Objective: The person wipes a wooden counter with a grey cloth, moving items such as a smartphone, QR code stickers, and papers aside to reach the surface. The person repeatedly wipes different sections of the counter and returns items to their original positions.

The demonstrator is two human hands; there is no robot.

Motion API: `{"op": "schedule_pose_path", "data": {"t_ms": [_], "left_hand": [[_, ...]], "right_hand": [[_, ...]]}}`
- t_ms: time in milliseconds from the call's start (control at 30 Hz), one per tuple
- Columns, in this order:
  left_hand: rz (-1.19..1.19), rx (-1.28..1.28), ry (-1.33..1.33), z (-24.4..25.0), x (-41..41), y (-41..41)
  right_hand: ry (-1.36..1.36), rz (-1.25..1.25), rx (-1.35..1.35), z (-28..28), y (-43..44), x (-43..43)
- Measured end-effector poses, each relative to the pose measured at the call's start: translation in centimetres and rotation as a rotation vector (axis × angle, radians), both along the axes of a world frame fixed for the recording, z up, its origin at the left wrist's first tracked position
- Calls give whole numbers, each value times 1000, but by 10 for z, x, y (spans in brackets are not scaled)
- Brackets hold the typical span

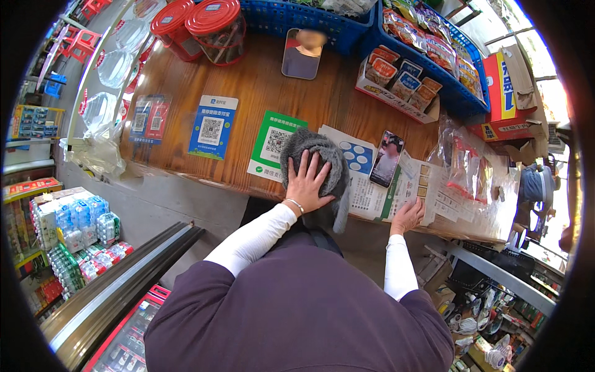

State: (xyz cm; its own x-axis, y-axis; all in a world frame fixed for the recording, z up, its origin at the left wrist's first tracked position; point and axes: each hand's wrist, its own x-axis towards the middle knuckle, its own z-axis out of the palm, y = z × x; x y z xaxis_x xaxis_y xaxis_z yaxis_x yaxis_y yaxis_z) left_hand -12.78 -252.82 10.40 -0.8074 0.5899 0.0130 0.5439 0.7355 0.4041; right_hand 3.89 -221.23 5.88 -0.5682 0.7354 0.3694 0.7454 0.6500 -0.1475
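Note:
My left hand [308, 180] lies with spread fingers on a grey fuzzy item [294, 142], perhaps a hat, with a long flap hanging off its side. The item sits at the table's front edge and overlaps a green-and-white payment-code card [272, 135]. On the right, the fingers of my right hand [409, 216] touch printed paper sheets [365, 202] along the same edge; whether they pinch the paper is unclear. Just above that hand, a smartphone [387, 159] with a lit screen rests on the sheets. Clear plastic packaging [465, 162] lies farther right.
Two red-lidded tubs [216, 28], a small framed panel showing a person [303, 60], a blue basket of snack packets [432, 51] and a carton of small packs [402, 86] line the wooden table [186, 79]. Packs of bottled drinks [81, 223] stand at left. Boxes [506, 93] sit right.

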Motion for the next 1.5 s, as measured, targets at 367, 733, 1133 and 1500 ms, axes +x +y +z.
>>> {"op": "schedule_pose_path", "data": {"t_ms": [367,733,1133,1500], "left_hand": [[590,-237,127,-19,-171,-194],[295,-321,52,-36,-351,-277],[1812,-8,302,-127,-204,-457],[1025,1769,-1451,-59,5,-181]], "right_hand": [[-41,-22,-7,-8,8,3],[-166,-83,-40,6,4,-3],[12,-77,8,-3,4,-4],[35,-90,-27,0,1,2]]}}
